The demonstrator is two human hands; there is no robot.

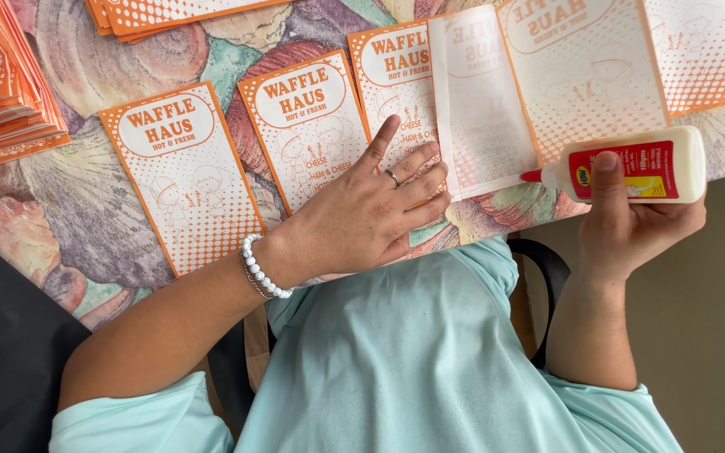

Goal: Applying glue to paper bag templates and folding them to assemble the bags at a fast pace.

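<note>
My left hand (375, 210) lies flat, fingers spread, pressing on an orange-and-white printed paper sleeve (396, 92) at the table's near edge. A ring sits on one finger and a white bead bracelet on the wrist. My right hand (631, 222) grips a white glue bottle (644, 168) with a red label, held sideways. Its red nozzle touches the lower edge of an unfolded white paper flap (480, 109) just right of the left hand.
Two more finished sleeves (186, 176) (308, 126) lie in a row to the left. A stack of flat orange sleeves (2, 92) sits at far left, another at the top (161, 13). The tablecloth (86, 67) has a shell pattern. A dark chair (547, 268) stands below.
</note>
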